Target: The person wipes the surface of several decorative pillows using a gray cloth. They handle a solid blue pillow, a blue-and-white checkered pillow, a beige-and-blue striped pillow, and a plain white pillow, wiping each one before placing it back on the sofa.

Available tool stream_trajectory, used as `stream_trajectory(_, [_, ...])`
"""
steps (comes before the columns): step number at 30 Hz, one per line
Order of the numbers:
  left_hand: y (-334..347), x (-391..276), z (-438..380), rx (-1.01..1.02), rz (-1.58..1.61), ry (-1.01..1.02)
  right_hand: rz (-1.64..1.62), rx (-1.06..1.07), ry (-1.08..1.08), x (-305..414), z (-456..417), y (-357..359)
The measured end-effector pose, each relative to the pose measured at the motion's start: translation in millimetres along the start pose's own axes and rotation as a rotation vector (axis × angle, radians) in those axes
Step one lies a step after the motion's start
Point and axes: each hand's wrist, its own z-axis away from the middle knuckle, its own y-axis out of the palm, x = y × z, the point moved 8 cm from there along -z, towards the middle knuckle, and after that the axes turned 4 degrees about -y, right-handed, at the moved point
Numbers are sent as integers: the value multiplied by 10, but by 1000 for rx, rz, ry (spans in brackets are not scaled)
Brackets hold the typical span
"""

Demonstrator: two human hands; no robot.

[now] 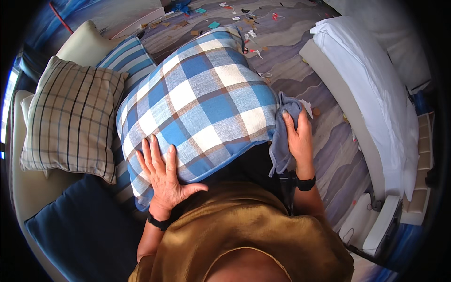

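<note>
A large blue, white and brown checked cushion (208, 98) rests across my lap. Spread flat on its near left part is my left hand (162, 176), fingers apart and gripping nothing. My right hand (299, 141) holds a bunched grey-blue cloth (280, 141) against the cushion's right edge, and part of the cloth hangs down below the hand. The cushion's underside is hidden.
Left of me, a beige striped-check cushion (74, 116), a blue striped cushion (128, 60) and a dark blue cushion (84, 229) lie on a cream sofa (24, 197). Scraps litter the patterned floor (282, 67). A bed with white bedding (370, 98) stands right.
</note>
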Motion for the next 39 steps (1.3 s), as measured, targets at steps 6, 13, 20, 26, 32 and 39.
stream_trajectory(6, [44, 140, 279, -11, -205, 99, -431, 224, 160, -111, 217, 82])
stream_trajectory(13, [-92, 563, -338, -238, -325, 51, -707, 498, 237, 284, 706, 94])
stream_trajectory(20, [-16, 508, -382, 47, -7, -4, -752, 667, 49, 731, 627, 867])
stream_trajectory(26, [-247, -319, -154, -146, 165, 251, -759, 704, -88, 1033, 538, 841])
stream_trajectory(32, [-307, -917, -385, -128, -36, 477, -704, 651, -47, 979, 506, 693])
stream_trajectory(39, [-368, -918, -424, -165, 277, 537, -783, 55, 143, 586, 113, 89])
